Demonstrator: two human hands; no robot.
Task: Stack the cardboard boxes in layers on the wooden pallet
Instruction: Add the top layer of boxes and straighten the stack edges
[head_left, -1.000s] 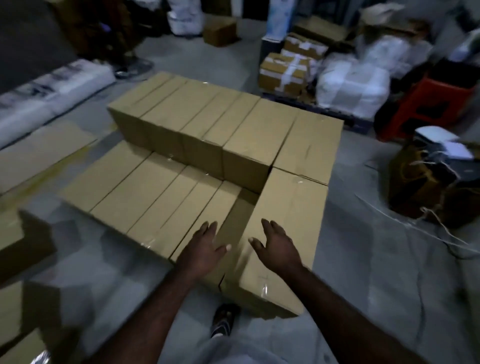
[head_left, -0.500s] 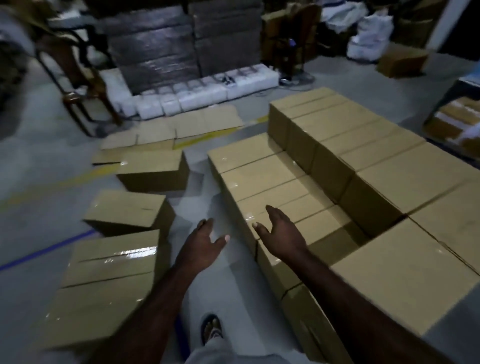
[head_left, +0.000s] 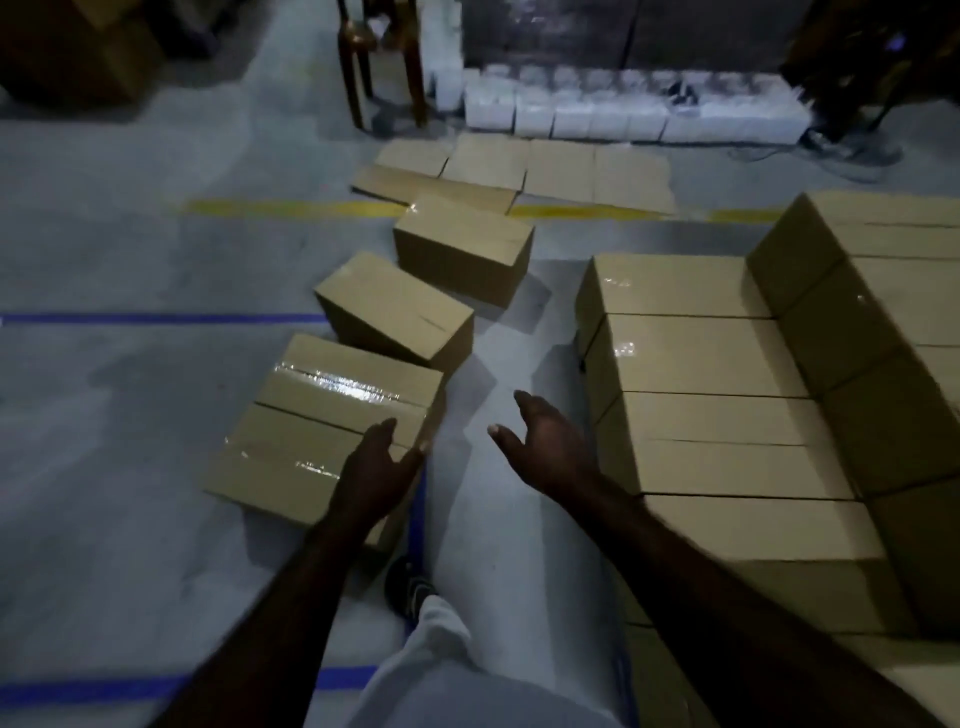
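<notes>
Three loose cardboard boxes lie on the floor to my left: a taped one nearest me (head_left: 311, 421), a middle one (head_left: 395, 312) and a far one (head_left: 462, 249). The stack of boxes (head_left: 717, 395) fills the right side, with a lower row in front and a higher row (head_left: 893, 322) behind; the pallet under it is hidden. My left hand (head_left: 376, 475) hovers open over the near corner of the taped box. My right hand (head_left: 550, 447) is open above bare floor between that box and the stack, holding nothing.
Flattened cardboard sheets (head_left: 524, 171) lie on the floor beyond the loose boxes, by a yellow floor line (head_left: 291, 209). White wrapped packs (head_left: 623, 111) and chair legs (head_left: 384, 67) stand at the back. Blue tape lines (head_left: 156, 318) cross the floor. My foot (head_left: 408, 587) is below my left hand.
My view has swung left from the stack to the loose boxes on the floor. Both hands left the stack's top and now reach toward the nearest taped box.
</notes>
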